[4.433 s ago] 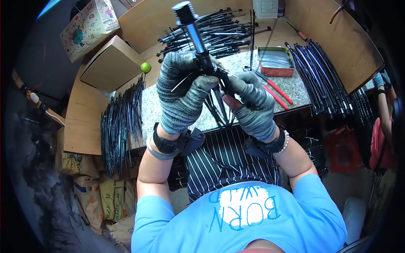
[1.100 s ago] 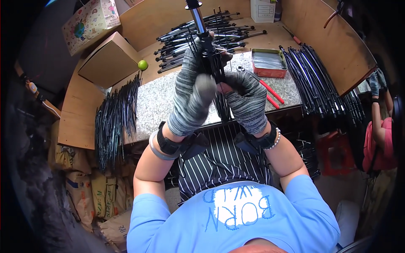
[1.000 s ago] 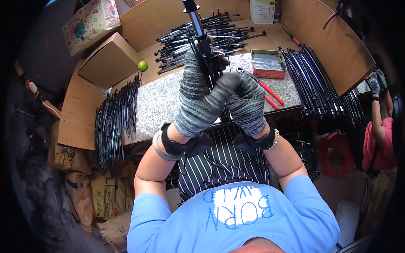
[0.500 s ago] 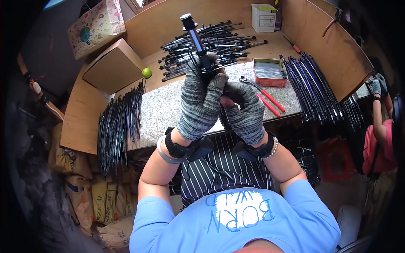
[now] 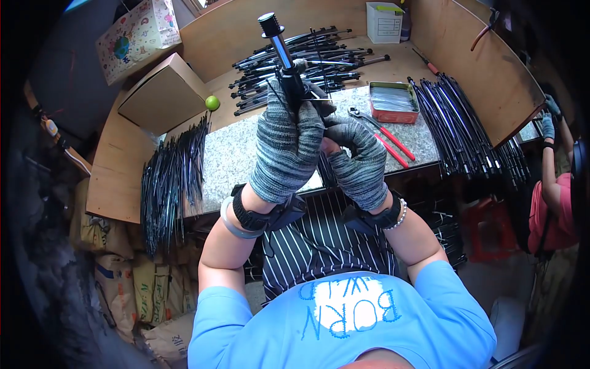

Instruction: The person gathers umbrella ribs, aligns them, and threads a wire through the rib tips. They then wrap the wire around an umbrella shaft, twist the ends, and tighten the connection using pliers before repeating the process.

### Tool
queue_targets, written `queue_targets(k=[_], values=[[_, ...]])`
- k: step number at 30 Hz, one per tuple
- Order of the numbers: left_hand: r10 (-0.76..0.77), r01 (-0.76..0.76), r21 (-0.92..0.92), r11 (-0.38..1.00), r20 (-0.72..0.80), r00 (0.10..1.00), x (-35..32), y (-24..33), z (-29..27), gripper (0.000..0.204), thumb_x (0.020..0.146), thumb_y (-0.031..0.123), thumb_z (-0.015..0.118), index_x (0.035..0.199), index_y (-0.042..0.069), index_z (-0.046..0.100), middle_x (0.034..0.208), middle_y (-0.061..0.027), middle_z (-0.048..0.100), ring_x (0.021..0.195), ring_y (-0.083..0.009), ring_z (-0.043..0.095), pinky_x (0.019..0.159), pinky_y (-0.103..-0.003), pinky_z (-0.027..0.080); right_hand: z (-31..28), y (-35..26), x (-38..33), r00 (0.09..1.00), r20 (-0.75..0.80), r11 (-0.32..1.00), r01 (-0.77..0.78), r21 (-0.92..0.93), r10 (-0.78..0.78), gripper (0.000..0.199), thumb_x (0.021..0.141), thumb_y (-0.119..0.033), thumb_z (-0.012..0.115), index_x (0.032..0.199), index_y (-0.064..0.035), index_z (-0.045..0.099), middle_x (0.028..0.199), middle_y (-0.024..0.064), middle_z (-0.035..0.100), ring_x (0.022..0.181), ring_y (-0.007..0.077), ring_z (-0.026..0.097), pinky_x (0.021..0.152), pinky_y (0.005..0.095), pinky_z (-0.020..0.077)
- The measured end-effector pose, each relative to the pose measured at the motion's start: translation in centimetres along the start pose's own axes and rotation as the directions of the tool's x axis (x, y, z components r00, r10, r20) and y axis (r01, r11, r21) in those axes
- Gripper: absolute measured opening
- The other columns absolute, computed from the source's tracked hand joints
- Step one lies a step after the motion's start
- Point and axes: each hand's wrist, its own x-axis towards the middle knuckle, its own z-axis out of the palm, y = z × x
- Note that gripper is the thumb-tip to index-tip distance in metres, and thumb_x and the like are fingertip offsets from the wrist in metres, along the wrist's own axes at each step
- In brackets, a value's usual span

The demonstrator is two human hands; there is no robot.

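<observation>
My left hand [image 5: 284,150], in a grey striped knit glove, is closed around an umbrella shaft [image 5: 283,51], a shiny metal tube with a black ribbed end. The shaft points up and away, tilted left. Black ribs hang from it between my hands, partly hidden. A thin light wire [image 5: 317,99] sticks out sideways by the left fingertips. Close on its right, my gloved right hand [image 5: 359,165] is curled with thumb and fingers pinched together; what they pinch is hidden. Red-handled pliers [image 5: 395,144] lie beyond the right hand, near a red tin [image 5: 394,116] of thin wires.
Umbrella shafts [image 5: 307,61] are heaped at the back, with more bundled on the right [image 5: 452,126]. Thin black ribs [image 5: 175,178] overhang the speckled worktop [image 5: 230,157] at left. A cardboard box [image 5: 163,98] and wooden panels border the bench. Another person's gloved hand [image 5: 548,126] shows far right.
My left hand and the shaft have shifted slightly left, and the shaft's top has risen a little. A thin black rib now stands upright beyond my left fingers. My right hand has barely moved.
</observation>
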Motion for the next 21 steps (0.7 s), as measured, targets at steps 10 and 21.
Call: queue_targets(k=[10, 21], values=[[0.049, -0.05, -0.01, 0.999, -0.087, 0.995, 0.2, -1.0, 0.3, 0.04, 0.088, 0.006, 0.043, 0.126, 0.005, 0.032, 0.088, -0.0037, 0.049, 0.076, -0.0123, 0.052, 0.069, -0.026, 0.047, 0.1, -0.4, 0.5, 1.0, 0.004, 0.999, -0.008, 0.049, 0.008, 0.014, 0.073, -0.005, 0.068, 0.085, 0.0002, 0.062, 0.09, 0.0109, 0.062, 0.08, 0.0156, 0.06, 0.07, 0.0263, 0.0481], [0.101, -0.123, -0.093, 0.988, -0.214, 0.972, -2.8, -2.7, -1.1, 0.03, 0.089, 0.017, 0.047, 0.118, 0.011, 0.044, 0.071, -0.0011, 0.047, 0.055, -0.0084, 0.046, 0.048, -0.02, 0.038, -0.7, 2.7, -5.5, 0.912, 0.33, 0.964, -0.192, -0.182, 0.244, 0.045, 0.08, -0.04, 0.056, 0.106, -0.0034, 0.049, 0.098, 0.0203, 0.053, 0.092, 0.0343, 0.053, 0.079, 0.0368, 0.0439]])
